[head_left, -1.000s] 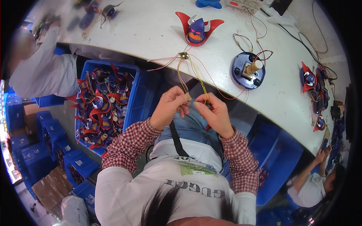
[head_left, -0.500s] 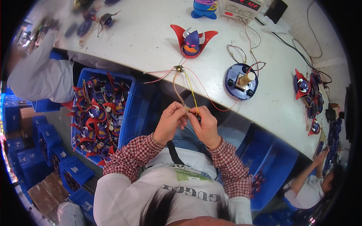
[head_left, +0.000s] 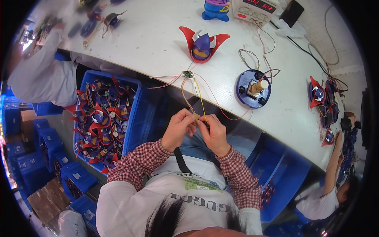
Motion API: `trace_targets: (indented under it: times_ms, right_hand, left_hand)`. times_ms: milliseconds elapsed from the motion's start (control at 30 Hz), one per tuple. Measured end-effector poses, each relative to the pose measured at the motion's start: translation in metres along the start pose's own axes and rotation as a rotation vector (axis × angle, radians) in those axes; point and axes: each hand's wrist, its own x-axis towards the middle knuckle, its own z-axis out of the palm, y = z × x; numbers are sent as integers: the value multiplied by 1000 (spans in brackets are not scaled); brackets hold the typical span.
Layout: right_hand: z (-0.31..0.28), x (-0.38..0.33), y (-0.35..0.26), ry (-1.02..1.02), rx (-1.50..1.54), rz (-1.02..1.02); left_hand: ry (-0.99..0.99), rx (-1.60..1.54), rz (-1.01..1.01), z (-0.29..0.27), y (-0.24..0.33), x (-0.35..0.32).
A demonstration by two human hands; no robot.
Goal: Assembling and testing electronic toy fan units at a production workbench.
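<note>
Fingertips of left hand (head_left: 179,128) and right hand (head_left: 215,132) meet, each grip pinching the thin wires (head_left: 197,96) below the tabletop (head_left: 158,43) edge; the wire ends are hidden between fingers, small circuit board (head_left: 187,74) hard to make out

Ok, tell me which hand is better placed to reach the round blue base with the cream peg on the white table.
Probably the right hand: the round blue base lies up and to its side, while the left hand would have to cross the thin yellow wires both hands pinch.
</note>
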Motion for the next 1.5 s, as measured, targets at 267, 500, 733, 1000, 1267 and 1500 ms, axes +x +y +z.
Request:
trace_targets:
  times_ms: [267, 500, 733, 1000, 1267, 1500]
  right_hand:
    - [0, 2, 0, -13, -21, -68]
    - [1, 0, 9, -8, -49, -147]
    - [-13, -7, 27, 54, -2, 88]
    - [-122, 1, -57, -672, -240, 227]
    - [-136, 80, -5, 277, -429, -38]
    - [-131, 81, 5, 215, -506, -297]
  left_hand:
    - [15, 11, -9, -2, -2, 2]
    - [1, -28, -14, 0, -4, 5]
    - [86, 707, 485, -5, 4, -9]
    - [-444, 1289, 1086, 92, 69, 81]
    - [-451, 1385, 1089, 129, 32, 133]
    - [-408, 1342, 1036, 126, 27, 136]
